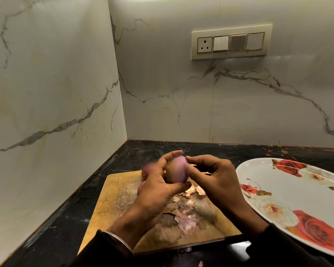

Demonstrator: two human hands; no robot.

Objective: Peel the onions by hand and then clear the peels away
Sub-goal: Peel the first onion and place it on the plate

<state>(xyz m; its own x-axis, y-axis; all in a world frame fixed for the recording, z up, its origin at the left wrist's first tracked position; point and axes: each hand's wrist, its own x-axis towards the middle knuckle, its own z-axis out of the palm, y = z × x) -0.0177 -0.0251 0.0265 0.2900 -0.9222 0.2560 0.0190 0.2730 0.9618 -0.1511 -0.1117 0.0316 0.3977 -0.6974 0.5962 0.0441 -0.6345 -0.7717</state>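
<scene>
A pinkish onion [176, 171] is held above the wooden cutting board [116, 191]. My left hand [156, 186] grips it from the left, fingers over its top and thumb under it. My right hand [212, 177] pinches at the onion's right side with curled fingers. Two more red onions [147, 169] lie on the board behind my left hand, mostly hidden. Papery peels [187, 214] are strewn on the board below the hands.
A large white plate with red roses [297, 189] sits on the black counter [66, 218] to the right of the board. Marble walls meet in a corner behind. A switch panel [231, 43] is on the back wall.
</scene>
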